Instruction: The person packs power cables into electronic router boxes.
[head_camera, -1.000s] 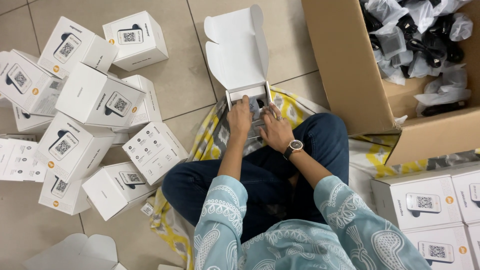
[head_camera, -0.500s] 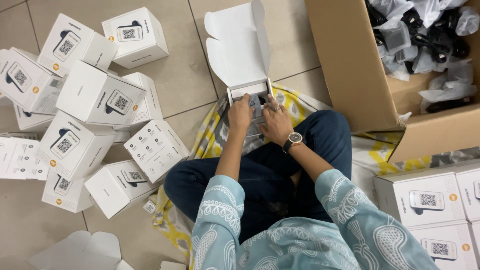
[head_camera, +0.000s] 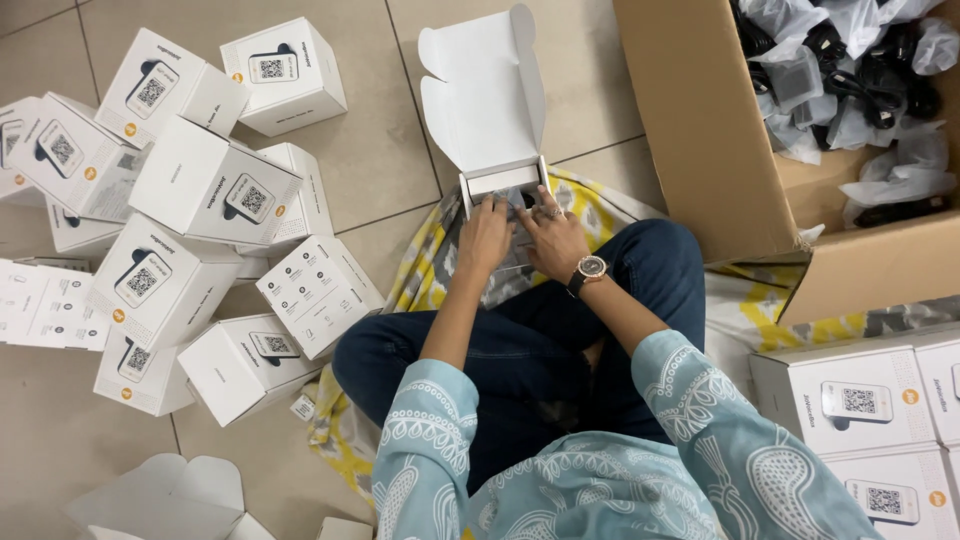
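The person sits cross-legged on a yellow-and-grey patterned cloth (head_camera: 430, 260). Both hands rest in a small open white cardboard box (head_camera: 500, 182), whose smooth scalloped lid stands up just beyond the fingers. The left hand (head_camera: 487, 235) lies flat, fingers pressing down into the box; the right hand (head_camera: 552, 238), a round watch at its wrist, spreads beside it, touching. What lies beneath the fingers is hidden. Left of the left hand sits a heap of closed white cube cartons (head_camera: 190, 190). Right of the right hand stands a large brown corrugated carton (head_camera: 690, 130) of plastic-bagged black items (head_camera: 850, 70), cut off by the frame.
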